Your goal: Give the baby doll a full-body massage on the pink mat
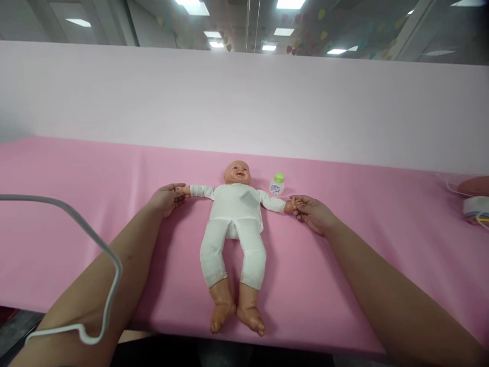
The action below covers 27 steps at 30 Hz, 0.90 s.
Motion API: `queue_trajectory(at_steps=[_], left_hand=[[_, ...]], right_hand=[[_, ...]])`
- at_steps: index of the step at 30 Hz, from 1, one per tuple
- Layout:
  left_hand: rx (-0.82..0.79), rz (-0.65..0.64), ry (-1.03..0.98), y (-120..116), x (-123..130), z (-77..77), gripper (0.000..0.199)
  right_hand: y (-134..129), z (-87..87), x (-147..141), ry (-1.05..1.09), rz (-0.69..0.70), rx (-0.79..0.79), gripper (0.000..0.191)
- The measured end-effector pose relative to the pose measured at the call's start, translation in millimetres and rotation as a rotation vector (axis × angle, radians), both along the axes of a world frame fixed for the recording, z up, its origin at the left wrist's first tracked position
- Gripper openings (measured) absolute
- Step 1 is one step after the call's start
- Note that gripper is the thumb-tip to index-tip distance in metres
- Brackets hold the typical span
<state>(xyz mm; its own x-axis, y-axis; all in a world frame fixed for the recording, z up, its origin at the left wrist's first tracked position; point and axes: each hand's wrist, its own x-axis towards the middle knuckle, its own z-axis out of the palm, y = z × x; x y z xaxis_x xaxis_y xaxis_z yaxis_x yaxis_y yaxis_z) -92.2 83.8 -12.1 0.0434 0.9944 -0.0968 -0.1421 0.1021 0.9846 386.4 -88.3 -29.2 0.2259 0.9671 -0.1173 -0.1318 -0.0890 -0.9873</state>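
Note:
A baby doll (239, 209) with a white cloth body lies on its back on a pink-covered table (153, 163), head toward the wall and bare feet near the front edge. Its arms are stretched out to both sides. On the left, my left hand (167, 199) has its fingers closed around the doll's hand. Across from it, my right hand (314, 213) pinches the doll's other hand between thumb and fingers. Just above the doll's arm on the right stands a small clear bottle (277, 184) with a green cap and a printed label.
A white wall (244, 102) runs behind the table, with glass above it. At the far right edge lie some partly cut-off items (476, 204), one of them white with a cord. A grey-white cable (114, 260) hangs in front of my left forearm.

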Motion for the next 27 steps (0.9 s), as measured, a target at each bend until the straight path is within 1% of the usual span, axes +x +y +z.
queue_trajectory(at_steps=[3, 6, 9, 13, 15, 17, 21, 23, 24, 27], left_hand=[[0.015, -0.026, 0.019, -2.7, 0.7, 2.3, 0.039], [0.023, -0.015, 0.063, -4.7, 2.2, 4.3, 0.034], [0.02, 0.007, 0.101, -6.5, 4.7, 6.0, 0.024], [-0.003, 0.073, 0.126, -7.1, 8.4, 6.8, 0.012], [-0.012, 0.096, 0.137, -5.7, 9.7, 6.3, 0.009], [-0.027, 0.107, 0.137, -3.0, 10.2, 5.1, 0.006], [-0.044, 0.121, 0.127, 4.0, 9.1, 1.0, 0.007], [-0.042, 0.115, 0.127, 5.8, 8.3, -0.5, 0.009], [-0.041, 0.109, 0.126, 5.8, 8.1, -0.7, 0.01], [-0.036, 0.092, 0.116, 2.6, 7.8, 1.2, 0.012]], right_hand=[[-0.5, -2.5, 4.2, -0.019, 0.049, 0.026, 0.047], [0.5, -4.0, 3.6, -0.076, 0.054, 0.034, 0.045], [0.6, -2.3, -2.6, -0.2, -0.004, 0.041, 0.042], [-0.6, 1.5, -11.8, -0.41, -0.105, 0.037, 0.037], [-0.3, 1.6, -13.3, -0.451, -0.143, 0.009, 0.033], [0.6, 0.3, -12.2, -0.446, -0.161, -0.013, 0.034], [2.4, -2.4, -6.3, -0.368, -0.134, -0.01, 0.05], [2.3, -2.2, -3.8, -0.282, -0.12, -0.01, 0.055], [2.0, -1.7, -2.9, -0.227, -0.118, -0.011, 0.055], [0.1, 0.1, -1.3, -0.081, -0.074, 0.0, 0.043]])
